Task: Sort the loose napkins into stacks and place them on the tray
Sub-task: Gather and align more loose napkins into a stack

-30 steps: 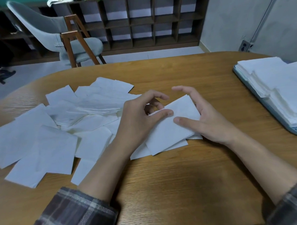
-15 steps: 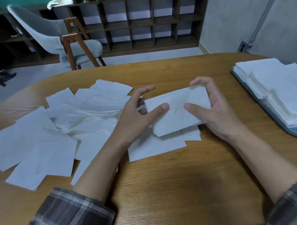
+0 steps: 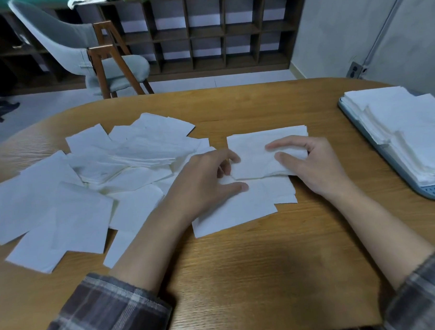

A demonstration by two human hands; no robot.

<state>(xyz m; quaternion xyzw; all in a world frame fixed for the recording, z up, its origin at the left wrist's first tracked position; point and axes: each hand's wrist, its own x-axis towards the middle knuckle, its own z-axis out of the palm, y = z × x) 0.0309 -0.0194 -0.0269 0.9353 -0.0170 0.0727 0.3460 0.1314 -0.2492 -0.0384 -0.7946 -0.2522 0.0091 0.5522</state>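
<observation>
napkin stack [image 3: 251, 153] near desk [image 3: 265, 262] centre, toward 1 o'clock; right hand [image 3: 316, 168] grips stack's 3 o'clock edge, thumb and index finger on top, other fingers curled round; left hand [image 3: 202, 183] at stack's 9 o'clock edge, fingers curled, grip cannot be told; left thumb rests on flat napkins [image 3: 238, 211] at stack's 6 o'clock; loose napkins [image 3: 88, 195] scattered at 9 o'clock; tray [image 3: 434, 190] at 3 o'clock, carrying sorted stacks [image 3: 409, 131]
</observation>
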